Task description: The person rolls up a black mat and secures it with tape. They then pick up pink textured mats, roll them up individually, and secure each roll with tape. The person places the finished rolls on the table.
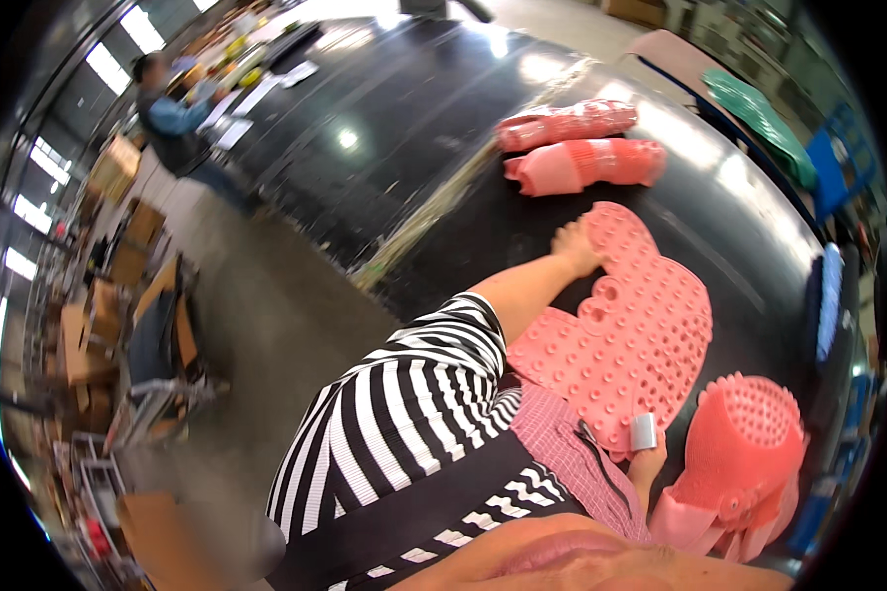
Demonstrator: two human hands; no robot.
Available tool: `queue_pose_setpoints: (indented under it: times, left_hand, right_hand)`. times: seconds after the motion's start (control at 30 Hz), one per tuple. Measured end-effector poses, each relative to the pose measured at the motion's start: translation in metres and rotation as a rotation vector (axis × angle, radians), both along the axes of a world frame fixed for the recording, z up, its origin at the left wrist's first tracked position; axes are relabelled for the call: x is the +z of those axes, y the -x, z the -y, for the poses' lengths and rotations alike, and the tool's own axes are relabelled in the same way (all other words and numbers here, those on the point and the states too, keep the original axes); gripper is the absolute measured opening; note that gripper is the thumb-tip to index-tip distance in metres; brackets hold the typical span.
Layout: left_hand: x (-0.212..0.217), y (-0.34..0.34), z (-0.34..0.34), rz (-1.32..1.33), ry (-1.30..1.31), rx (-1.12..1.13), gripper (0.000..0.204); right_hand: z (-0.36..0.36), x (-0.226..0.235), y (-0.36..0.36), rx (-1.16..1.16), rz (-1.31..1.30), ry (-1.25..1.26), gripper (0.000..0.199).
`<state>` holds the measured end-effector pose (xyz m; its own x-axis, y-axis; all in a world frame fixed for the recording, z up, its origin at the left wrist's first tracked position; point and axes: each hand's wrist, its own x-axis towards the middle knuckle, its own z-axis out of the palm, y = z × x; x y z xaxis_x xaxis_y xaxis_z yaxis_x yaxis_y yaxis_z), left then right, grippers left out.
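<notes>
A pink rubber bath mat [650, 315] with rows of suction cups and small holes lies spread in front of me, its near part against my body. At its far left edge, my left hand [579, 248] is closed round the rim. My right hand [647, 461] is closed at the mat's near edge, its fingers partly hidden. A small silver-grey rectangular piece [644, 431] sits at that hand; I cannot tell what it is. Just right of it stands a rolled pink mat [744, 443], apart from my left hand.
Two plastic-wrapped pink rolls [586, 167] lie farther back on the black table [384, 128]. A person [182, 128] stands at the table's far left, near papers. Cardboard boxes [89, 335] crowd the left side. A green plastic-covered item [759, 113] and a blue crate [843, 158] are far right.
</notes>
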<state>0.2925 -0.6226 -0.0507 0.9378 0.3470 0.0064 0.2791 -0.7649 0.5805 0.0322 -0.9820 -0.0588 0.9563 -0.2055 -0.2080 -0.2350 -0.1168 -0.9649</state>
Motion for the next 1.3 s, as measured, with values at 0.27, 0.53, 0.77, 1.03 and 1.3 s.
queue_pose_setpoints:
  times: [0.27, 0.53, 0.77, 1.03, 1.3]
  left_hand:
    - [-0.021, 0.209, -0.014, 0.264, 0.012, -1.157, 0.042]
    - [-0.024, 0.237, -0.024, 0.530, -0.146, -1.081, 0.029]
    - [-0.015, 0.231, -0.011, 0.327, -0.206, -1.012, 0.019]
    - [0.053, 0.227, -0.017, 0.696, -0.572, -0.927, 0.011]
    - [-0.031, 0.251, -0.043, 0.610, -0.347, -0.920, 0.011]
  right_hand:
    - [0.018, -0.027, 0.002, -0.037, -0.034, -0.056, 0.018]
    - [0.012, -0.007, -0.004, -0.006, -0.123, -0.059, 0.016]
    - [0.081, 0.000, -0.035, 0.009, -0.115, 0.044, 0.024]
    - [0.170, -0.017, -0.157, -0.019, 0.000, 0.580, 0.024]
    - [0.156, -0.040, -0.206, 0.035, -0.001, 0.547, 0.035]
